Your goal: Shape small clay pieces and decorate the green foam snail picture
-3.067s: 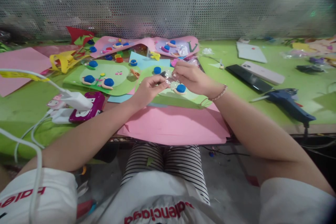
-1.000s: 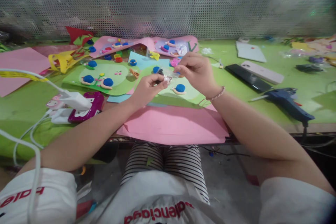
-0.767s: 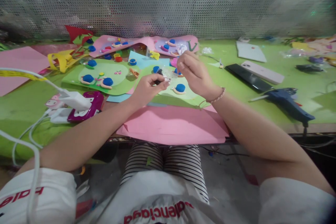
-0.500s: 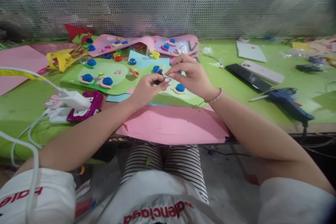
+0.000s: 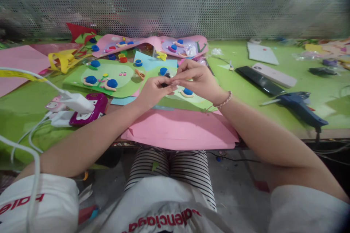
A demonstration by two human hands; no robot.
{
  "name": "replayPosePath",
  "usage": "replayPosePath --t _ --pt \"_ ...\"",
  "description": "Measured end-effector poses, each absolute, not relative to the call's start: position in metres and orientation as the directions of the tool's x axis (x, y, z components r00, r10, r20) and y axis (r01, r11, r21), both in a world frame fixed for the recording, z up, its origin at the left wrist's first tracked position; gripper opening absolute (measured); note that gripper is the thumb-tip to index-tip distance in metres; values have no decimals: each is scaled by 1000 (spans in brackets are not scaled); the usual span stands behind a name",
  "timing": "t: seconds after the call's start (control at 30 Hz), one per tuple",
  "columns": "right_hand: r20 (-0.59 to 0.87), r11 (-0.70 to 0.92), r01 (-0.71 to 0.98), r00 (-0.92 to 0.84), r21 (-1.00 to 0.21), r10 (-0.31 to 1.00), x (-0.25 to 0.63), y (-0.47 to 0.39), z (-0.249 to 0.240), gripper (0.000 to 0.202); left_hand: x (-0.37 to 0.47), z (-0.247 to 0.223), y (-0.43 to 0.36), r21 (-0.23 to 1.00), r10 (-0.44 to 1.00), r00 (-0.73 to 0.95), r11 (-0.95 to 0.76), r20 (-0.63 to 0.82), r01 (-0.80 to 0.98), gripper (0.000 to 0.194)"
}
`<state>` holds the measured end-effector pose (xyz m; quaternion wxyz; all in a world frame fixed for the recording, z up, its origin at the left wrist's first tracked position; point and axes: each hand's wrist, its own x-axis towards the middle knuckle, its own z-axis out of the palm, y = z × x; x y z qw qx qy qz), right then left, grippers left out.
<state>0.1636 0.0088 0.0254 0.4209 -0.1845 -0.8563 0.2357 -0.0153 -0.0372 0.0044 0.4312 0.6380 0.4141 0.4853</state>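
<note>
My left hand point(image 5: 155, 90) is closed in a pinch around a small dark piece point(image 5: 165, 84), mostly hidden by the fingers. Its kind is not clear. The fingertips of my right hand point(image 5: 199, 81) are pressed together and meet those of the left; whatever lies between them is hidden. Both hands hover over a green card point(image 5: 198, 105) bearing snail-like figures with blue shells, one blue shell point(image 5: 187, 91) showing just below the right fingers. Left of the hands lies a similar green card point(image 5: 124, 88) with several blue-shelled figures and a yellow flower.
A dark blue glue gun point(image 5: 302, 111) lies at the right, near a black long object point(image 5: 258, 80) and a pale phone point(image 5: 274, 74). Pink sheets point(image 5: 180, 129) line the front edge. A purple power strip point(image 5: 100, 107) with white plugs and cables sits left. A perforated screen point(image 5: 175, 3) stands behind.
My right fingertips have closed in against the left ones, covering the small light bit seen between them before. The things on the table stay put.
</note>
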Motion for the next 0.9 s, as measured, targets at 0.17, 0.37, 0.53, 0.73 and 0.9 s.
replayPosePath --t 0.17,0.37,0.53,0.73,0.9 --pt "619 810 88 -598 -580 509 165 6 29 37 -16 1 -35 945 947 158 -300 279 129 39" --pt "599 770 140 -548 -623 584 162 8 26 35 -17 2 -35 928 937 176 -332 303 167 35" --pt "573 756 161 -559 -634 599 161 10 24 33 -18 3 -35 894 922 184 -378 340 240 28" --pt "571 772 171 -581 -612 581 161 7 26 26 -16 5 -37 876 920 147 -390 363 284 20" --pt "564 777 185 -591 -602 577 160 6 26 22 -14 8 -39 871 918 144 -396 369 290 18"
